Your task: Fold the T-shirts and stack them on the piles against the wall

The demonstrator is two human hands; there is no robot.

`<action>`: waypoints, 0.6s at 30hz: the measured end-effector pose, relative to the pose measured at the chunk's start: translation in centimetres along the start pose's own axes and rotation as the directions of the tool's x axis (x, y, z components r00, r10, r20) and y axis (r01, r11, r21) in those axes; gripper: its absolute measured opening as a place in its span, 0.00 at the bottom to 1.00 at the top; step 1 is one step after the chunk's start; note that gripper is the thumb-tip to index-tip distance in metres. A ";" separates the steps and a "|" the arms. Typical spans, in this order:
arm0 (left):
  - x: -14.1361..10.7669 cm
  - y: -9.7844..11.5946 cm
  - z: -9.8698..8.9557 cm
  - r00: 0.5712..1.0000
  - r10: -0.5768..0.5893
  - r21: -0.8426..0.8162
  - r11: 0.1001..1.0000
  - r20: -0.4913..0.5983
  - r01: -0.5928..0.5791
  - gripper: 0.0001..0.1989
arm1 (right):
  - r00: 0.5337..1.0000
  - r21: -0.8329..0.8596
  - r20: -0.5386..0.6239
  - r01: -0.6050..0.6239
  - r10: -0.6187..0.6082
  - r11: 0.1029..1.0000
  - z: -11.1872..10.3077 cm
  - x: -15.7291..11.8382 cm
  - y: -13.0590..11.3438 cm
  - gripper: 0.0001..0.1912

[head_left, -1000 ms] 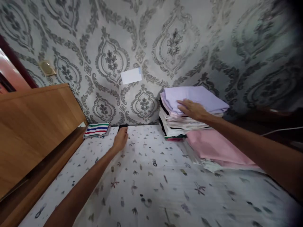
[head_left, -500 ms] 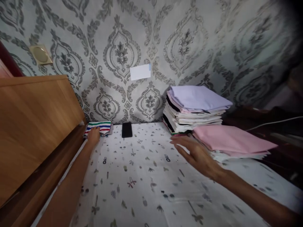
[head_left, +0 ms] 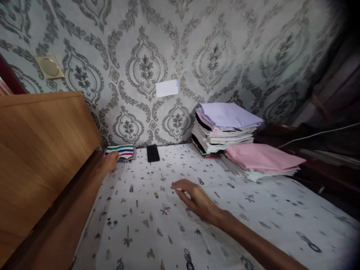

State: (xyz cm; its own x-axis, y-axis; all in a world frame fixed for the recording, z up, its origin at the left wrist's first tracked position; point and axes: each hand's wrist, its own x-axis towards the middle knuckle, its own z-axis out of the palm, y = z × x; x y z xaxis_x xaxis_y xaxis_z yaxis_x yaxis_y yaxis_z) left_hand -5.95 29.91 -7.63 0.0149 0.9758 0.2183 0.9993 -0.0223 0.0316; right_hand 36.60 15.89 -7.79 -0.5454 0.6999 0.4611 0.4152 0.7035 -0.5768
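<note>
My left hand is at the near left edge of a small stack of folded striped cloth, its fingers closed on that edge. My right hand hovers low over the patterned white sheet, fingers apart and holding nothing. A black phone lies just right of the striped cloth. At the right, a tall stack of folded clothes has a lilac piece on top. A lower stack topped with pink cloth lies in front of it.
A wooden board rises along the left side. Behind the sheet stands a patterned wall with a white card and a switch plate. A pale cable runs over dark things at the far right.
My right hand has moved left and toward me, away from the clothes stacks. My left hand stays at the striped cloth, now at its left edge. The view has shifted slightly.
</note>
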 end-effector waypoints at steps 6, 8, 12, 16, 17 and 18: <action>1.0 1.4 1.4 0.998 0.033 0.014 0.999 -0.059 -0.033 0.15 | 0.990 0.141 0.134 -0.060 0.041 0.988 3.3 -1.3 -3.0 0.15; 1.5 1.9 1.9 0.997 0.048 0.008 0.999 -0.054 -0.047 0.13 | 0.981 0.152 0.167 -0.123 0.097 0.981 4.1 -2.1 -3.0 0.15; 2.3 2.0 1.5 0.999 0.029 -0.017 0.999 -0.041 -0.030 0.12 | 0.968 0.166 0.149 -0.224 0.200 0.960 5.6 -3.2 -1.9 0.14; 2.6 2.1 -0.4 1.000 0.014 -0.082 0.996 -0.015 -0.015 0.13 | 0.955 0.191 0.138 -0.287 0.264 0.939 5.9 -3.3 -1.7 0.13; 2.3 2.5 -0.9 1.000 0.028 -0.107 0.994 0.000 -0.028 0.14 | 0.951 0.184 0.148 -0.296 0.271 0.937 5.7 -3.2 -1.8 0.13; 1.7 3.1 -1.3 0.998 0.051 -0.135 0.990 0.020 -0.048 0.14 | 0.951 0.169 0.148 -0.294 0.271 0.941 5.6 -3.2 -2.1 0.13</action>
State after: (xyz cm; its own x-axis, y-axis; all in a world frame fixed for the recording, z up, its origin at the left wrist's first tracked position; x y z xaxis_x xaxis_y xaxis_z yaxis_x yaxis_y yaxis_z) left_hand -2.83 31.26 -5.92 0.0667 0.9774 0.2004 0.9834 -0.0984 0.1524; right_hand 33.42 11.49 -11.81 -0.5140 0.8381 0.1828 0.4277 0.4351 -0.7923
